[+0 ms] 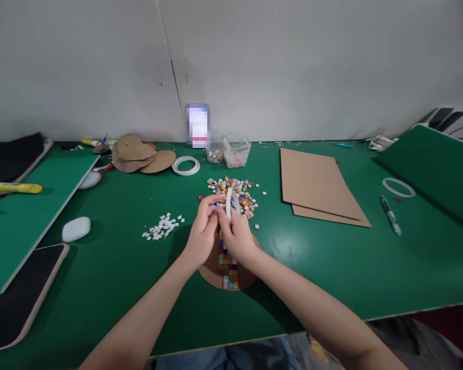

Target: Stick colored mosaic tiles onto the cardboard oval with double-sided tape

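My left hand is closed in a pinch, with a small blue mosaic tile at its fingertips. Right beside it, my right hand grips a narrow roll of white tape, and its thumb and finger meet the left fingertips. Beneath both hands lies a round cardboard disc, partly hidden by them. A strip of coloured mosaic tiles runs down its middle. Just beyond my fingers spreads a heap of loose coloured tiles.
White scraps lie to the left. Behind the heap stand a clear box, a clear cup and a propped phone. Cardboard sheets, a tape roll and a pen are on the right; cardboard discs at the back left.
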Motion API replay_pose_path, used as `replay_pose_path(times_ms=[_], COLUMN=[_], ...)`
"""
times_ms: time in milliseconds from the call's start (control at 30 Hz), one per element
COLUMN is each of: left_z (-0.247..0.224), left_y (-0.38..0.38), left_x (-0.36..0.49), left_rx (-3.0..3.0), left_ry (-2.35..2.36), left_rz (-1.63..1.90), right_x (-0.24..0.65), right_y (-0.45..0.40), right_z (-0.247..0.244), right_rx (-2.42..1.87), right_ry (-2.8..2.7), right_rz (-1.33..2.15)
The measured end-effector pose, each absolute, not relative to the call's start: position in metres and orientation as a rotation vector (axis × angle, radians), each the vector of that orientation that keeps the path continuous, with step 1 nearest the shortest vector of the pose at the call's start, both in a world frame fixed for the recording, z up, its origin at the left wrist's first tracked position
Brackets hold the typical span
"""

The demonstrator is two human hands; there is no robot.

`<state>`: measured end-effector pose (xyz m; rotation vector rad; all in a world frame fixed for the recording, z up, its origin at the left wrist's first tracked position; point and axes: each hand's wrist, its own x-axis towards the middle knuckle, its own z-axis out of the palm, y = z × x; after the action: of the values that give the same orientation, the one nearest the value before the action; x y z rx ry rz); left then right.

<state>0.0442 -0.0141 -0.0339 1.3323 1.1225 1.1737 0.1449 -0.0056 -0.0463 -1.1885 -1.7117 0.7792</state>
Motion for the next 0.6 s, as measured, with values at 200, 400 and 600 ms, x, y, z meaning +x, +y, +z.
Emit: replay_pose_path(times_ms=[200, 400, 600], left_z=[-0.0366, -0.0313, -0.0267], left_y=[-0.013, -0.0137, -0.0169], left_x=[0.0391, 0.0397, 0.0465], left_rx=[1.418, 1.397, 1.288], left_ry=[1.175, 1.187, 1.1], left_rz=[1.18, 1.181, 1.187], right_x=[0.1458, 0.1499, 0.1491], right_y=[-0.006, -0.004, -0.0022], right_z=[-0.0467, -0.045, -0.0442], right_rx=[-1.162, -1.109, -1.135], right_ry=[-1.79, -1.848, -1.707], right_rz=[0.759, 0.68, 0.737])
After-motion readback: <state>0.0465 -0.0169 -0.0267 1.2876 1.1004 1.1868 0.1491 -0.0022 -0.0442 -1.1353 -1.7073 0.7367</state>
